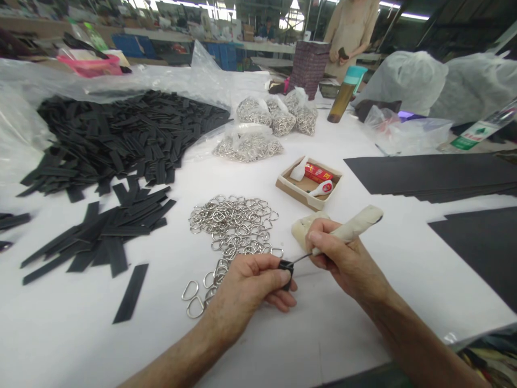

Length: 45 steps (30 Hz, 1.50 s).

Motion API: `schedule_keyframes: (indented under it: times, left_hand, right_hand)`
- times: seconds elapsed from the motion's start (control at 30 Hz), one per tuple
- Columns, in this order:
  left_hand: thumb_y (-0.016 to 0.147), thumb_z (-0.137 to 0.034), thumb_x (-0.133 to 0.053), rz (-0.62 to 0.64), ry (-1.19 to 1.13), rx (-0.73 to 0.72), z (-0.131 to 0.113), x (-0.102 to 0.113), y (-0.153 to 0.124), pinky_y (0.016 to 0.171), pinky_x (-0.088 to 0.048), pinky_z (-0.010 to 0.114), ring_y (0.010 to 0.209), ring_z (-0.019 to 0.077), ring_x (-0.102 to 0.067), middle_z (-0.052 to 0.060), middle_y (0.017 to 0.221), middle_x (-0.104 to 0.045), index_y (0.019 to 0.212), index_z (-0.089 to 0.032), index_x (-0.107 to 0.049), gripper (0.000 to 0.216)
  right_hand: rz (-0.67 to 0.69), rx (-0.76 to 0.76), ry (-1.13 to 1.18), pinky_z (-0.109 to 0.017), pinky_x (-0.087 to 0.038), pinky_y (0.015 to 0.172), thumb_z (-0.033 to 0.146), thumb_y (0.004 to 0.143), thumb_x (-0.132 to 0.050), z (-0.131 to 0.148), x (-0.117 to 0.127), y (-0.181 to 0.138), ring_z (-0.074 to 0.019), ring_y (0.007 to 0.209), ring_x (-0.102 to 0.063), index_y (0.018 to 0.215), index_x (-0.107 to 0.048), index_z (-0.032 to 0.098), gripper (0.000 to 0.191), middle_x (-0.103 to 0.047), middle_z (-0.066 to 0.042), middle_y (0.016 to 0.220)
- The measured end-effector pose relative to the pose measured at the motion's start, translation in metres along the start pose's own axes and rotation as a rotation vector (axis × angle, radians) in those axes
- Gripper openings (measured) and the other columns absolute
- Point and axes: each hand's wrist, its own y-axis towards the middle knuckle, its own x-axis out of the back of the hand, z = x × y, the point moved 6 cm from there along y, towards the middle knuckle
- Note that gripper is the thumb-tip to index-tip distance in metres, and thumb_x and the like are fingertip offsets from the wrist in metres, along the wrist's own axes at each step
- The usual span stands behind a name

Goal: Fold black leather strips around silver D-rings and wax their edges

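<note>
My left hand [252, 283] pinches a small folded black strap piece [286, 267] between thumb and fingers, just above the white table. My right hand [343, 258] grips a cloth-wrapped tool [353, 229] whose thin metal tip [301, 258] touches the strap piece. A loose heap of silver D-rings [232, 223] lies right behind my left hand, with a few single rings [194, 299] at its left side. A cream-coloured lump [302, 226] sits behind my right hand.
Black straps lie in a large pile [121, 134] on clear plastic and a smaller pile [105, 231] at left. Bags of rings [262, 129], a cardboard tray [309, 183], a bottle [343, 94] and black sheets [436, 172] stand behind. A person [351, 32] stands at the far side.
</note>
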Motion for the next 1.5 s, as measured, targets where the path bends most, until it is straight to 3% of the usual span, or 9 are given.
schedule_keyframes:
  times: [0.17, 0.47, 0.73, 0.87, 1.0, 1.2, 1.5]
  left_hand:
    - [0.069, -0.026, -0.065, 0.003, -0.014, 0.008, 0.001, -0.002, -0.002, 0.052, -0.050, 0.020, 0.049, 0.0123, -0.061, 0.005, 0.053, -0.066, 0.064, -0.010, -0.068, 0.017]
    - [0.067, -0.025, -0.066, -0.010, -0.062, 0.031, 0.005, 0.002, 0.001, 0.046, -0.048, 0.018, 0.044, 0.0107, -0.060, 0.005, 0.053, -0.066, 0.060, -0.010, -0.067, 0.017]
    - [0.068, -0.024, -0.064, -0.017, -0.097, -0.026, 0.000, 0.003, -0.003, 0.041, -0.046, 0.017, 0.039, 0.0095, -0.057, 0.004, 0.051, -0.065, 0.059, -0.009, -0.067, 0.017]
    - [0.069, -0.023, -0.063, -0.042, -0.101, -0.066, -0.006, 0.004, -0.008, 0.041, -0.044, 0.017, 0.039, 0.0091, -0.056, 0.004, 0.053, -0.065, 0.059, -0.010, -0.066, 0.017]
    - [0.069, -0.022, -0.065, -0.083, -0.133, -0.086, -0.010, 0.010, -0.013, 0.041, -0.045, 0.018, 0.040, 0.0094, -0.057, 0.004, 0.056, -0.066, 0.060, -0.010, -0.064, 0.015]
    - [0.074, -0.027, -0.065, -0.112, -0.145, -0.093, -0.007, 0.016, -0.021, 0.044, -0.049, 0.017, 0.046, 0.0097, -0.061, 0.005, 0.066, -0.068, 0.066, -0.010, -0.064, 0.019]
    - [0.073, -0.029, -0.062, -0.202, -0.160, -0.134, 0.003, 0.036, -0.046, 0.041, -0.045, 0.018, 0.041, 0.0093, -0.058, 0.006, 0.063, -0.067, 0.062, -0.010, -0.062, 0.022]
  right_hand:
    - [-0.017, 0.047, -0.082, -0.024, -0.021, 0.046, 0.032, 0.084, -0.059, 0.007, 0.001, -0.006, -0.0089, 0.050, -0.032, 0.061, -0.047, 0.018, 0.030, -0.041, 0.005, 0.053]
    - [-0.265, 0.246, 0.055, -0.026, -0.019, 0.043, 0.024, 0.085, -0.054, 0.029, 0.029, -0.007, -0.0105, 0.045, -0.027, 0.061, -0.050, 0.020, 0.025, -0.035, 0.004, 0.049]
    - [-0.421, 0.364, -0.499, -0.025, -0.030, 0.045, 0.029, 0.083, -0.061, 0.035, 0.021, -0.026, -0.0120, 0.050, -0.041, 0.067, -0.056, 0.019, 0.020, -0.049, 0.003, 0.056]
    - [-0.345, 0.546, -0.760, -0.023, -0.035, 0.047, 0.023, 0.083, -0.060, 0.046, 0.001, -0.031, -0.0115, 0.050, -0.044, 0.070, -0.055, 0.021, 0.014, -0.051, 0.003, 0.058]
    - [-0.277, 0.707, -0.838, -0.025, -0.041, 0.056, 0.017, 0.084, -0.059, 0.049, -0.013, -0.034, -0.0138, 0.059, -0.051, 0.080, -0.055, 0.022, 0.007, -0.056, -0.001, 0.070]
    - [-0.174, 0.788, -1.058, -0.025, -0.041, 0.054, 0.020, 0.086, -0.058, 0.043, -0.024, -0.033, -0.0148, 0.057, -0.055, 0.083, -0.054, 0.021, 0.005, -0.059, -0.002, 0.070]
    - [-0.120, 0.886, -1.162, -0.024, -0.041, 0.048, 0.028, 0.090, -0.053, 0.038, -0.028, -0.036, -0.0138, 0.052, -0.058, 0.082, -0.055, 0.021, 0.011, -0.061, -0.002, 0.067]
